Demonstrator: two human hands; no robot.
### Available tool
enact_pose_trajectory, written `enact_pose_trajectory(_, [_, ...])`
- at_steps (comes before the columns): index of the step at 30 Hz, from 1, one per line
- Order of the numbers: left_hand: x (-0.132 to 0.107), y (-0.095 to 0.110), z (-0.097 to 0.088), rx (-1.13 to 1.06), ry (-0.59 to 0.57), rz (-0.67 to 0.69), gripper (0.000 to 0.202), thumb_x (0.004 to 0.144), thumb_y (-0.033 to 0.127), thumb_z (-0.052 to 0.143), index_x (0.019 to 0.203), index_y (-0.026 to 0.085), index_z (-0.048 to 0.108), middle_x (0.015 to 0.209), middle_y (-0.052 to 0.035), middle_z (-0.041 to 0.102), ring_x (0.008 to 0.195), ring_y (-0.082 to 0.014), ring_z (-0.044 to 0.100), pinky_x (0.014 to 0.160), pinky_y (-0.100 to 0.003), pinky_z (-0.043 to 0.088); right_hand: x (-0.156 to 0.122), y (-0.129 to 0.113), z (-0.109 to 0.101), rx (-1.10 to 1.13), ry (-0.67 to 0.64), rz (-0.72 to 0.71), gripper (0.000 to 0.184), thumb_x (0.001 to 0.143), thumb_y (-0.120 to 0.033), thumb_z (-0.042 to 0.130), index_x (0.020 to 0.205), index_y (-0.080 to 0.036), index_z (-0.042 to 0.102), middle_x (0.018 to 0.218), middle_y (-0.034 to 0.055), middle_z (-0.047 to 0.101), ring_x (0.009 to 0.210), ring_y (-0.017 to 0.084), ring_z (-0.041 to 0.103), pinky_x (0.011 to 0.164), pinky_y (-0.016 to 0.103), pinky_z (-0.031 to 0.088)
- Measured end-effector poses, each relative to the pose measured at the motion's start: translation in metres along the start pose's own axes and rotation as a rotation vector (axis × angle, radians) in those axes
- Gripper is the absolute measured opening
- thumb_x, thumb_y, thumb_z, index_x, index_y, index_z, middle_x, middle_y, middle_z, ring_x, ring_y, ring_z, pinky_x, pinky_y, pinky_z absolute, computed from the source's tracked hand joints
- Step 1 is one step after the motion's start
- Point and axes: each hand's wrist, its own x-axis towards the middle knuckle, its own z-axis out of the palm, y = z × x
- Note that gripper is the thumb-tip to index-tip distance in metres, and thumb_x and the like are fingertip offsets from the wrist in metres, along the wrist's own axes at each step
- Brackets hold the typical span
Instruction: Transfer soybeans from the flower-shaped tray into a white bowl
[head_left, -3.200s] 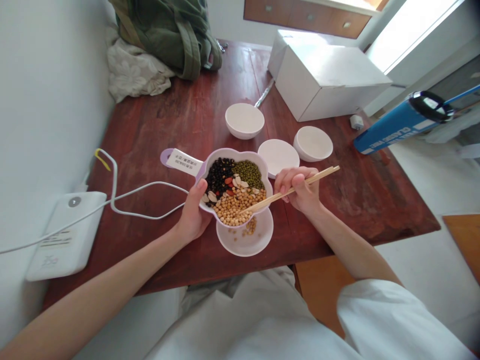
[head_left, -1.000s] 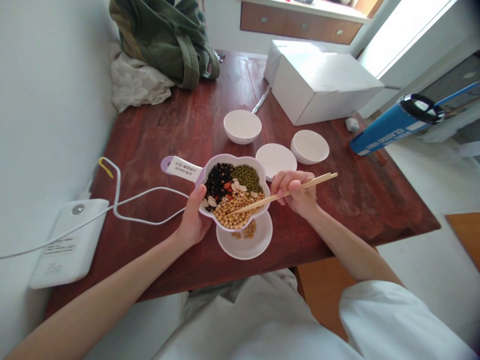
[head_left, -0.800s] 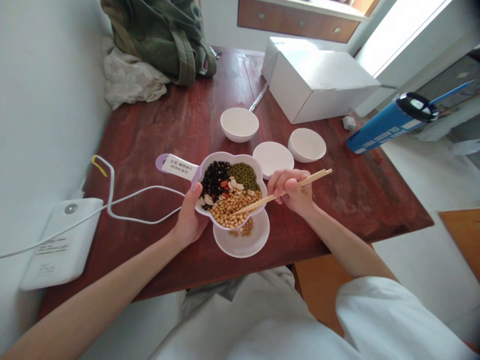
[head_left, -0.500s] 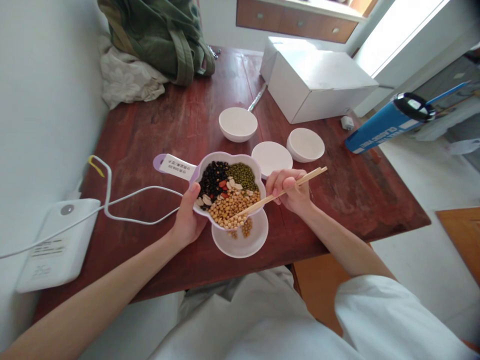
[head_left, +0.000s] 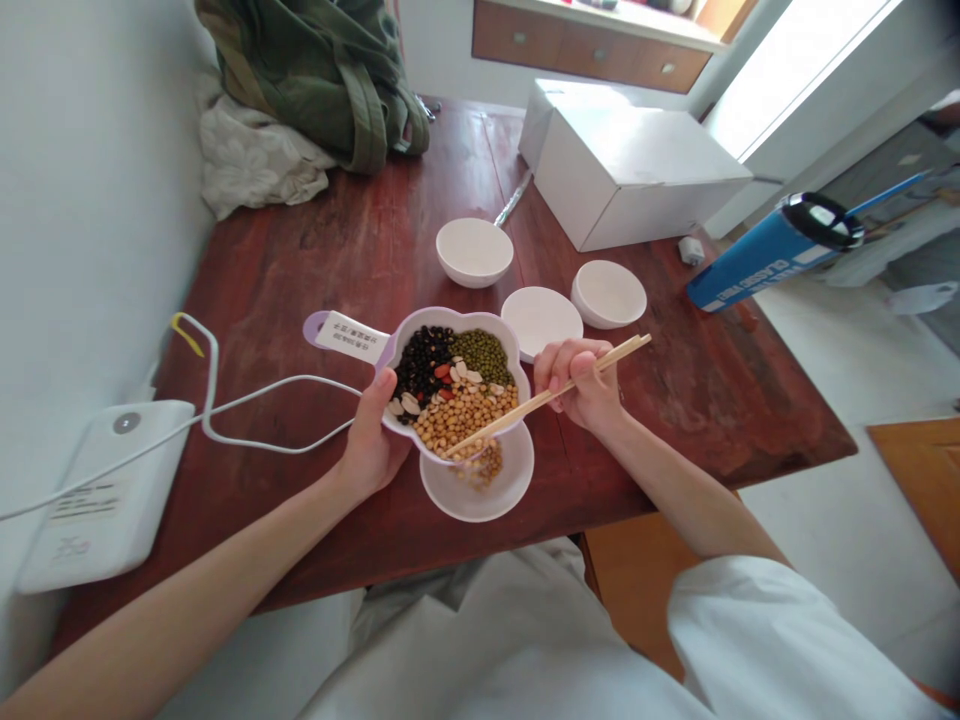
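Note:
My left hand [head_left: 370,437] grips the near left rim of a white and lilac flower-shaped pan [head_left: 519,345] with a labelled handle, its thumb over the edge. Black beans [head_left: 421,364], green mung beans [head_left: 481,356], soybeans [head_left: 463,414] and some peanuts [head_left: 466,372] fill it. Wooden chopsticks [head_left: 532,402] are pinched in my right hand [head_left: 579,385], their tips among the soybeans at the near rim. Below that rim a white bowl [head_left: 480,505] stands on the table, with soybeans in it and some blurred ones dropping in.
Two white bowls [head_left: 475,252] [head_left: 609,293] and a white lid-like dish [head_left: 541,322] stand beyond the pan. A white box [head_left: 637,170], a blue tumbler [head_left: 772,255] and a green bag [head_left: 322,80] lie farther out. A white cable [head_left: 214,385] runs from the left to behind my left hand.
The chopstick tips have shifted slightly left and toward me along the near rim. More soybeans are now in and falling into the bowl below.

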Motion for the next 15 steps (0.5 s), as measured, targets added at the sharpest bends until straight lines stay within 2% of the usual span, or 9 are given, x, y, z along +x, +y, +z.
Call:
enact_pose_trajectory(8, [-0.0008, -0.0015, -0.0042, 0.031, 0.015, -0.014, 0.051, 0.089, 0.059, 0.082, 0.126, 0.024, 0.081, 0.133, -0.007, 0.084, 0.153, -0.0421, 0.06, 0.127, -0.057, 0.054, 0.0019, -0.0036, 0.0009, -0.023, 0.075, -0.022, 0.063, 0.095, -0.071, 0.077, 0.059, -0.021, 0.067, 0.053, 0.0005, 0.062, 0.034, 0.008, 0.043, 0.029, 0.021, 0.027])
enact_pose_trajectory(15, [-0.0028, -0.0004, -0.0025, 0.028, -0.007, -0.029, 0.057, 0.087, 0.063, 0.083, 0.128, 0.023, 0.081, 0.137, -0.0095, 0.082, 0.151, -0.0446, 0.062, 0.127, -0.06, 0.052, -0.0003, -0.0041, -0.0009, -0.063, 0.104, -0.096, 0.056, 0.097, -0.066, 0.077, 0.064, -0.022, 0.073, 0.059, 0.003, 0.067, 0.038, 0.009, 0.046, 0.031, 0.022, 0.027])
